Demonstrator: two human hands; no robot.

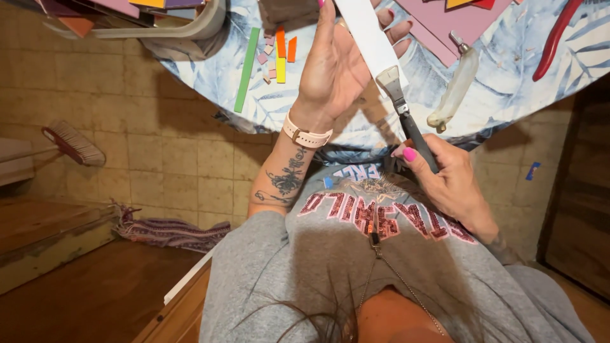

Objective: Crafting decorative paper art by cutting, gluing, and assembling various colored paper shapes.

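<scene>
My left hand (333, 67), with a pale wristband and a tattooed forearm, is raised over the table and grips a long white strip (365, 32) that runs up out of view. My right hand (448, 181), with pink nails, is shut on the black handle of a flat-jawed metal tool (403, 108). The tool's wide jaw (389, 81) sits on the lower end of the white strip. Both hands are just above my grey printed shirt, at the near edge of the table.
A round table with a blue leaf-pattern cloth (521, 70) holds a green strip (246, 70), small orange, yellow and pink pieces (279, 54), a pink sheet (445, 22), a translucent bottle-like tool (454, 89) and red-handled pliers (556, 38). A tray (190, 25), a broom (76, 143) and a striped rug (168, 232) lie left.
</scene>
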